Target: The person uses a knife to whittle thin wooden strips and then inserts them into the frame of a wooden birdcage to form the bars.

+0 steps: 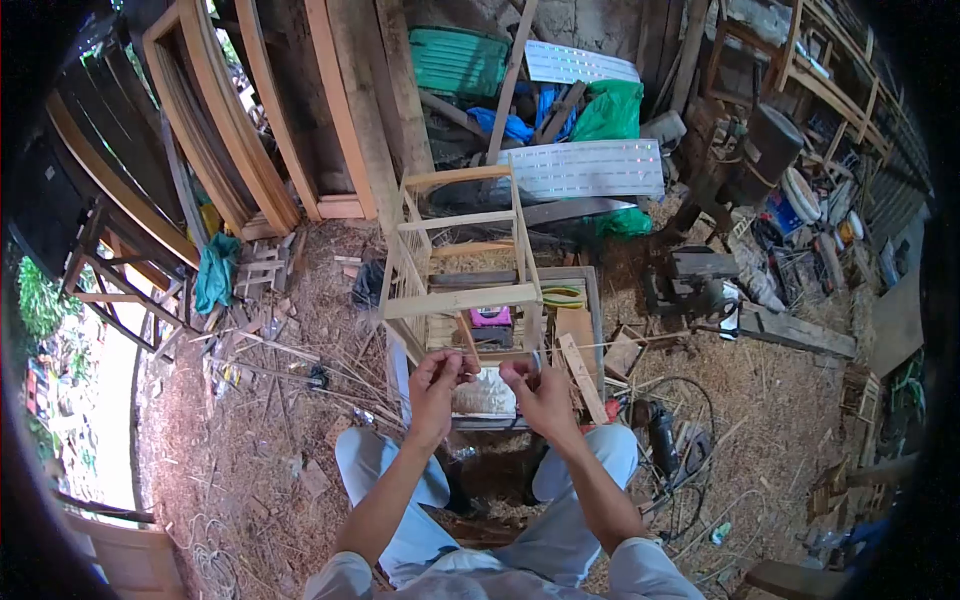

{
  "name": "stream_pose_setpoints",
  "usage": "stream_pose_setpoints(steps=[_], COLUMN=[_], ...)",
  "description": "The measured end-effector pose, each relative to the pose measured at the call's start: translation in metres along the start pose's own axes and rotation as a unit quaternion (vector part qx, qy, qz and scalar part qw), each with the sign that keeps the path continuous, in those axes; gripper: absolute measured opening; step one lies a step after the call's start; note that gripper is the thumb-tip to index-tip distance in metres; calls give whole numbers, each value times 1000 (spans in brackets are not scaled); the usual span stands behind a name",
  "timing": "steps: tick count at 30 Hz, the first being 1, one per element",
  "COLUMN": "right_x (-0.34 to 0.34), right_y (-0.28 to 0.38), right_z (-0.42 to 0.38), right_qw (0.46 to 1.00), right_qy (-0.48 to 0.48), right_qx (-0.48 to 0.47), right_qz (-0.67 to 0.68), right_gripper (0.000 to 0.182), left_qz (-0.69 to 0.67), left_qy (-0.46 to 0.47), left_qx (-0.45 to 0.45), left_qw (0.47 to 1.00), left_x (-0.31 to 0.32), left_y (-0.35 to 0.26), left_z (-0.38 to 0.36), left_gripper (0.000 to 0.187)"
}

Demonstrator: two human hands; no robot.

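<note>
Sitting at the near edge of a low table [594,300], we hold both hands above that edge, a narrow gap between them. Our left hand [436,400] has its fingers curled in, thumb close to the fingertips. Our right hand [547,402] is bent much the same way, thumb turned toward the left one. From this height we cannot fairly tell whether either pinches something thin.

Just beyond our fingertips is the slender wooden frame [460,301], open-sided like a small cage. It appears to stand upright on the table, over the left and middle part, with its top rails running away toward the far edge. Seen through its bars, a pink item [490,316] lies near the table's middle. A yellow-green loop [563,296] sits by the far right corner. Along the right edge lies a flat tan board [573,328], and nearer us a pale wooden strip [583,378] slants toward the near right corner. Below our hands, at the near edge, is a mottled whitish piece [484,392].

Our light trousers [385,465] show on both sides below the table. To the right, on the shaving-strewn floor [760,420], rests a dark corded tool [661,440].
</note>
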State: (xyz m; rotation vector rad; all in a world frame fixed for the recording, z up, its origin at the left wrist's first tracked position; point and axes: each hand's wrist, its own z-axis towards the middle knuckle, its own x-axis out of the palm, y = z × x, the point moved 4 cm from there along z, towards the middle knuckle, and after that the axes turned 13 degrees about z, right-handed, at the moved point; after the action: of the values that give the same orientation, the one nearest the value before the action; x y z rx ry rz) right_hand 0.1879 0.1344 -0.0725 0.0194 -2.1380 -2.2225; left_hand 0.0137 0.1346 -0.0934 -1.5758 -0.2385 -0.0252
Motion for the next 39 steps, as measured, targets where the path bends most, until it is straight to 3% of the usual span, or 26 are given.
stream_pose_setpoints(steps=[4,7,8,10,11,12,14,15,17,19,20,22,24,27,29,30,32,33,34,35,36,39], right_x=[9,-7,-18,-25,-28,-31,-35,-43,-65,-69,-69,-69,-67,-62,-59,-59,-51,-39,-27,-13,-4,27], right_y=[-12,-29,-32,-41,-54,-64,-85,-91,-106,-141,-154,-142,-137,-111,-84,-81,-91,-78,-73,-72,-53,-14], right_z=[7,5,5,-10,-16,-15,-13,-3,31,62,68,71,70,67,52,42,35,35,27,10,7,8], right_qw=[992,936,937,887,888,888,922,949,996,987,987,975,972,947,860,855,957,954,991,985,991,992], right_qy=[46,95,92,139,197,196,233,167,4,-127,-130,-148,-159,-178,-240,-236,-102,-105,-99,-93,-102,-68], right_qx=[-6,163,162,205,246,247,238,206,91,71,68,-62,-75,-168,-295,-300,-153,-157,-72,26,-8,-2], right_qz=[120,296,295,389,334,334,196,170,-20,69,68,-155,-159,-206,-340,-351,-223,-234,-46,145,90,104], right_gripper=[23,28,28,24,24,24,23,19,13,11,11,16,19,18,22,22,24,24,25,27,29,28], left_qz=[63,102,101,17,16,15,4,8,6,5,4,16,-3,-32,-35,-49,-45,-82,-92,-80,-65,-86], left_qy=[9,-32,-29,-31,-45,-44,-3,2,-4,0,3,9,29,55,88,88,87,75,80,88,98,100], left_qx=[-25,-19,-19,25,2,0,6,8,8,12,14,4,8,19,23,25,45,27,22,30,36,30], left_qw=[998,994,994,999,999,999,1000,1000,1000,1000,1000,1000,1000,998,995,995,994,993,992,992,992,991], left_x=[7,-7,-11,-9,-5,-1,9,8,5,0,-2,-4,0,1,3,2,-3,-4,-5,-6,-5,-4], left_y=[-7,-2,5,-2,-2,-5,-9,-8,-5,-3,0,6,11,14,16,16,13,12,9,7,9,12], left_z=[0,9,14,14,16,15,12,12,12,11,12,16,22,27,32,32,32,30,31,29,28,27], left_gripper=[14,15,15,13,14,14,13,12,12,12,12,13,14,15,15,15,13,12,12,13,13,12])
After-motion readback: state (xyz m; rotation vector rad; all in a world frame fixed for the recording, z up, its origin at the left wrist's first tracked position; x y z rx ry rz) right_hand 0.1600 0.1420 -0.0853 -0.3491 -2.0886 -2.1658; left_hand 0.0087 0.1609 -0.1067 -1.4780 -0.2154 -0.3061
